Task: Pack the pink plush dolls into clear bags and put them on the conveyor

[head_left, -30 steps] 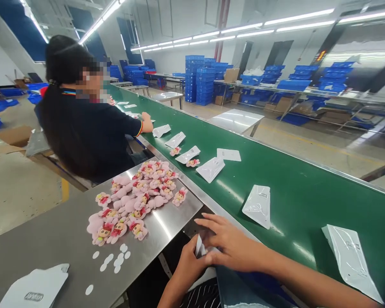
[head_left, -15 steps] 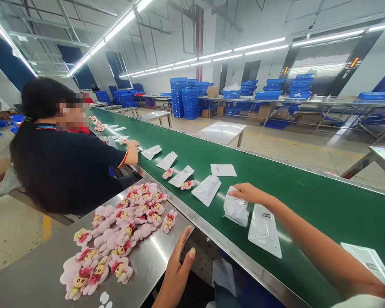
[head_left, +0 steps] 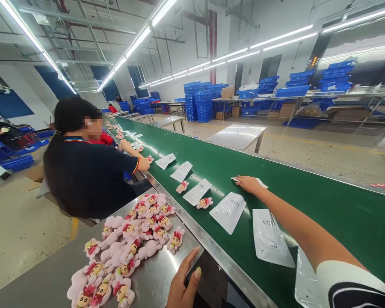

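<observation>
My right hand (head_left: 248, 184) reaches over the green conveyor belt (head_left: 295, 188), palm down on a flat white packet (head_left: 262, 184) that shows at both sides of it. Nearer me lie white pouches, one (head_left: 228, 212) left of my forearm and another (head_left: 271, 237) beside it. Two pink plush dolls (head_left: 204, 202) rest by the pouches further left. My left hand (head_left: 184, 282) is at the metal table's right edge, thumb and fingers apart, holding nothing. A pile of pink dolls (head_left: 126, 246) covers part of the metal table (head_left: 51, 278).
On the left a person in a dark shirt (head_left: 93, 175) sits reaching to the belt. Metal rails (head_left: 195, 226) border the belt. Beyond it stand a steel table (head_left: 237, 136) and stacked blue crates (head_left: 199, 102).
My right hand has left the puffy pouch and moved farther across the belt to the flat packet. The view has turned left. My left hand remains by the table edge.
</observation>
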Motion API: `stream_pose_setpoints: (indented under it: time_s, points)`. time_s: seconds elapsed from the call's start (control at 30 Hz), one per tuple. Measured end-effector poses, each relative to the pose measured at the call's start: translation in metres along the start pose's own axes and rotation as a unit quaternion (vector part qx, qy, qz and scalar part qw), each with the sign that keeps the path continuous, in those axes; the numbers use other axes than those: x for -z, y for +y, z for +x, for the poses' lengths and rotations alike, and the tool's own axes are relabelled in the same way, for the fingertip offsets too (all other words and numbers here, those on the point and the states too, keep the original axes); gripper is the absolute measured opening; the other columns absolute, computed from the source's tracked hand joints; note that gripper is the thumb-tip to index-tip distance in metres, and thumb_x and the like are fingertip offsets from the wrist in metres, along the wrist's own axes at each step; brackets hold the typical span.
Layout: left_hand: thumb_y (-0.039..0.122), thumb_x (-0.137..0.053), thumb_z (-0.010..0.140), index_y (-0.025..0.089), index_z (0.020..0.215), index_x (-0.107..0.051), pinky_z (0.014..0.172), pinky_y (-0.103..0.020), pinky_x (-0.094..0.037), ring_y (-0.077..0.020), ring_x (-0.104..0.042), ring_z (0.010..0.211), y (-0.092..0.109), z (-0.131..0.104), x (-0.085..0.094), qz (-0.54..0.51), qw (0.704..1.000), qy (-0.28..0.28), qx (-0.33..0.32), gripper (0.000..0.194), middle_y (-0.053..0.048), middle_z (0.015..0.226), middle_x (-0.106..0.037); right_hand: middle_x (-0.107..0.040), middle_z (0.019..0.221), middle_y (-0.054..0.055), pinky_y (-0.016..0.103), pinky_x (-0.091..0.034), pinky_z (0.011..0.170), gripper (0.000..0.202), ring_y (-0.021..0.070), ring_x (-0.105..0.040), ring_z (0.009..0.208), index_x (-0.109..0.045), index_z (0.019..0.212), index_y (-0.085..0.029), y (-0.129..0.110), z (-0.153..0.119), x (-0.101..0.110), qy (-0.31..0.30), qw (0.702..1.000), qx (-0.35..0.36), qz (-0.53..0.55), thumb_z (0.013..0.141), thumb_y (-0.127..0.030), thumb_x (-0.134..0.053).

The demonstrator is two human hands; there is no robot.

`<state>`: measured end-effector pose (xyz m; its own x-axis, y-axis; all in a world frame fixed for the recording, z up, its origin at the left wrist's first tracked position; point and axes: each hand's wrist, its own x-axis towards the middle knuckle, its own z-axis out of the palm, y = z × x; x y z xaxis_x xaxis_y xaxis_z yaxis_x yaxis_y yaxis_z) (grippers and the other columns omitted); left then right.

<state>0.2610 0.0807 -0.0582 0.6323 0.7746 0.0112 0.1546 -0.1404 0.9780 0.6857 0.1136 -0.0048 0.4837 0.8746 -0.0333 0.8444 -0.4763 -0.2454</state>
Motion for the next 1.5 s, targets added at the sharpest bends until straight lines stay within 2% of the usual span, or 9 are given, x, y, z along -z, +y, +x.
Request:
stream_pose_setpoints:
  time_s: [0.27, 0.4, 0.53, 0.7, 0.83, 1.03, 1.13, 1.3, 1.5]
  points:
    - [0.032, -0.058, 0.079, 0.021, 0.140, -0.024, 0.107, -0.041, -0.028, -0.0265, -0.026, 0.133, 0.063, 0.036, -0.044, -0.023, 0.995, -0.064, -0.079, 0.070, -0.008, 0.147, -0.027, -0.061, 0.109, 0.006, 0.032, -0.046, 0.081, 0.055, 0.0220, -0.057, 0.097, -0.051, 0.120, -0.020, -0.097, -0.113, 0.033, 0.052, 0.959, 0.103, 0.259, 0.090, -0.057, -0.023]
    - [0.032, -0.069, 0.068, 0.014, 0.142, -0.015, 0.109, -0.043, -0.023, -0.0318, -0.019, 0.135, 0.070, 0.034, -0.069, 0.004, 0.995, -0.026, -0.095, 0.093, -0.014, 0.148, -0.021, -0.030, 0.143, 0.006, 0.038, -0.021, 0.108, 0.060, 0.0216, -0.025, 0.131, -0.026, 0.140, -0.022, -0.153, -0.186, 0.015, -0.040, 0.886, 0.207, 0.413, 0.091, -0.056, -0.024]
    - [0.032, -0.054, 0.081, 0.014, 0.142, -0.014, 0.109, -0.042, -0.021, -0.0282, -0.019, 0.135, 0.050, 0.019, -0.071, 0.003, 0.996, 0.047, -0.076, 0.075, -0.015, 0.148, -0.022, -0.001, 0.150, 0.005, 0.038, -0.005, 0.112, 0.065, 0.0174, -0.001, 0.136, -0.006, 0.144, -0.020, -0.163, -0.215, 0.000, -0.150, 0.868, 0.232, 0.413, 0.091, -0.054, -0.024]
    - [0.039, -0.035, 0.090, 0.015, 0.133, -0.040, 0.108, -0.039, -0.025, -0.0262, -0.032, 0.130, 0.053, 0.002, -0.043, -0.018, 0.997, 0.033, -0.065, 0.049, -0.011, 0.137, -0.044, -0.008, 0.149, 0.010, 0.046, -0.012, 0.110, 0.076, 0.0242, -0.008, 0.136, -0.007, 0.144, -0.021, -0.154, -0.213, 0.016, -0.073, 0.902, 0.258, 0.337, 0.086, -0.055, -0.042]
    - [0.050, -0.039, 0.086, 0.021, 0.118, -0.058, 0.100, -0.041, -0.036, -0.0285, -0.049, 0.115, 0.063, -0.017, -0.012, -0.057, 0.992, -0.094, -0.062, 0.047, -0.007, 0.118, -0.061, -0.054, 0.118, 0.009, 0.036, -0.042, 0.090, 0.051, 0.0220, -0.050, 0.108, -0.048, 0.125, -0.024, -0.152, -0.216, 0.039, -0.054, 0.903, 0.301, 0.303, 0.081, -0.047, -0.056]
    - [0.059, -0.069, 0.060, 0.018, 0.113, -0.059, 0.090, -0.043, -0.042, -0.0310, -0.057, 0.102, 0.018, -0.036, -0.004, -0.217, 0.958, -0.161, 0.093, 0.068, -0.011, 0.108, -0.065, -0.060, 0.080, 0.004, 0.022, -0.043, 0.065, 0.026, 0.0116, -0.056, 0.072, -0.066, 0.087, -0.019, -0.167, -0.234, 0.021, -0.070, 0.879, 0.388, 0.270, 0.090, -0.032, -0.044]
    - [0.063, -0.062, 0.064, 0.013, 0.104, -0.063, 0.084, -0.042, -0.045, -0.0298, -0.059, 0.095, -0.003, -0.030, -0.014, -0.234, 0.952, -0.118, 0.158, 0.064, -0.013, 0.100, -0.067, -0.064, 0.082, 0.002, 0.022, -0.043, 0.066, 0.027, 0.0123, -0.058, 0.074, -0.065, 0.092, -0.020, -0.158, -0.211, 0.007, -0.088, 0.900, 0.333, 0.269, 0.088, -0.039, -0.046]
    - [0.062, -0.064, 0.061, 0.011, 0.082, -0.066, 0.069, -0.033, -0.046, -0.0232, -0.059, 0.074, -0.005, -0.016, -0.019, -0.196, 0.965, -0.089, 0.151, 0.055, -0.006, 0.071, -0.065, -0.065, 0.084, 0.012, 0.031, -0.043, 0.066, 0.041, 0.0223, -0.061, 0.077, -0.062, 0.088, -0.015, -0.112, -0.143, 0.003, -0.015, 0.999, 0.023, 0.044, 0.090, -0.045, -0.036]
    - [0.053, -0.072, 0.055, 0.013, 0.067, -0.058, 0.054, -0.024, -0.037, -0.0118, -0.045, 0.054, 0.004, -0.010, -0.012, -0.171, 0.978, -0.047, 0.108, 0.044, 0.002, 0.056, -0.053, -0.065, 0.072, 0.003, 0.024, -0.039, 0.055, 0.025, 0.0155, -0.059, 0.061, -0.059, 0.072, -0.019, -0.092, -0.138, -0.011, -0.083, 0.993, 0.060, 0.057, 0.082, -0.040, -0.050]
